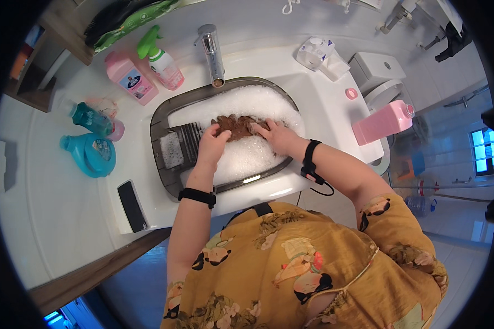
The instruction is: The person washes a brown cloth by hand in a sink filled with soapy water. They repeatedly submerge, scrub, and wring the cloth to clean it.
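Observation:
A wet brown cloth [239, 127] lies bunched amid thick white foam [247, 162] in a dark translucent plastic wash basin [250, 182]. My left hand [214, 144] pinches the cloth's left end between thumb and fingers. On its right end my right hand [283, 139] grips the fabric, some fingertips being hidden in folds and suds. Beside my left hand is the basin's ribbed washboard [188, 140], with a patch of foam to its left. The lower part of the cloth is covered by foam.
The basin sits in a white washbasin [313, 96] under a chrome faucet [212, 53]. At left stand a pink bottle [127, 78], a spray bottle [164, 68], a blue detergent bottle [92, 154] and a phone [131, 205]. An uncapped pink bottle [380, 123] and its cap [351, 93] are right.

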The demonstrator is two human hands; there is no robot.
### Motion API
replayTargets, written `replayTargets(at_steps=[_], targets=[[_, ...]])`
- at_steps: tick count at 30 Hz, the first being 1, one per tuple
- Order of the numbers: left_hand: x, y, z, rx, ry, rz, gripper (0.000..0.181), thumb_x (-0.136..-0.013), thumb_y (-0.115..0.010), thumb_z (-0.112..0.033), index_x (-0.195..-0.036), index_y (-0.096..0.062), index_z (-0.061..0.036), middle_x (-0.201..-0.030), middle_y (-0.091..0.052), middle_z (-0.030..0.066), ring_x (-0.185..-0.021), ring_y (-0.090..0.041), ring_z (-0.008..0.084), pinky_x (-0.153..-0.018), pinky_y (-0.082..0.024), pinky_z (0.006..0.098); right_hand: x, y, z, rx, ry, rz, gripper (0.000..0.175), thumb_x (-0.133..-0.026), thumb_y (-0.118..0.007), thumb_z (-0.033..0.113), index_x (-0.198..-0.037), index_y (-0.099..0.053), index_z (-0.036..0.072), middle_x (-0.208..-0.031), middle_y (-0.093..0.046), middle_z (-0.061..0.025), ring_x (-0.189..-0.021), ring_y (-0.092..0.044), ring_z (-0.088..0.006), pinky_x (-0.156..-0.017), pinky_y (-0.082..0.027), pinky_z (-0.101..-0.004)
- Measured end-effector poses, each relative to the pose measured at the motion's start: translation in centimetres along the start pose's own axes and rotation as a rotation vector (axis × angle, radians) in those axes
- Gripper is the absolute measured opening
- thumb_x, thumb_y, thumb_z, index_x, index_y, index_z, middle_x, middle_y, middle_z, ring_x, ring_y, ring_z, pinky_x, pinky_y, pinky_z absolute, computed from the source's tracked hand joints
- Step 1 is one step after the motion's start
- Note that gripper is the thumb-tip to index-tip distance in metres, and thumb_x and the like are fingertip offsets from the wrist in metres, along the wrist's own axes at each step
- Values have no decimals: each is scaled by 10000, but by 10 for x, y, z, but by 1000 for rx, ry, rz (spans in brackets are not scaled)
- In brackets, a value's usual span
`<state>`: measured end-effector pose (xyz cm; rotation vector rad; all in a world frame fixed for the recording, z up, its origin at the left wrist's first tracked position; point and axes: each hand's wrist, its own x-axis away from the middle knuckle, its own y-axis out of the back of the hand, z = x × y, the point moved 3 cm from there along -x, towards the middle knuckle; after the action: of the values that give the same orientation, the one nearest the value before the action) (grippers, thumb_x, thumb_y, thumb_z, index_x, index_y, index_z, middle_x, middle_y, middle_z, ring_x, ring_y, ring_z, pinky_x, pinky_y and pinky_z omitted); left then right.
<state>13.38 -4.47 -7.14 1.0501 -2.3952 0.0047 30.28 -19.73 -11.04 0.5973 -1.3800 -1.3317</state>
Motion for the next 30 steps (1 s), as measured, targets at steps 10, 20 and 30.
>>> replayTargets(at_steps=[10,20,30], targets=[[43,-37,-2,650,468,286,1006,-883,-504,-735,-1547,-178,-53,-1548,-296,166,-1427,-295,400,-1049,-335,693,0,86,33,-1886,-281,-94,592,-903,-517,44,-1467,-389,167,-1280,-572,-143,-1115,-625,-294,-895,-565,-449],[25,-30,-31,1059,217,507,662,-985,-400,-595,-1360,-509,-60,-1380,-539,157,-1261,-539,323,-1077,-429,534,63,136,66,-1757,219,427,557,-809,-476,68,-1359,-559,65,-1372,-544,-127,-1206,-578,-238,-1037,-487,-376],[29,-37,-56,1181,84,493,364,-1046,-417,-232,-1334,-513,-31,-1338,-569,141,-1202,-584,292,-1027,-502,461,69,129,55,-558,502,-633,1110,-622,-890,495,-1528,-324,195,-1566,-138,-297,-1456,-211,-458,-1147,-300,-521]])
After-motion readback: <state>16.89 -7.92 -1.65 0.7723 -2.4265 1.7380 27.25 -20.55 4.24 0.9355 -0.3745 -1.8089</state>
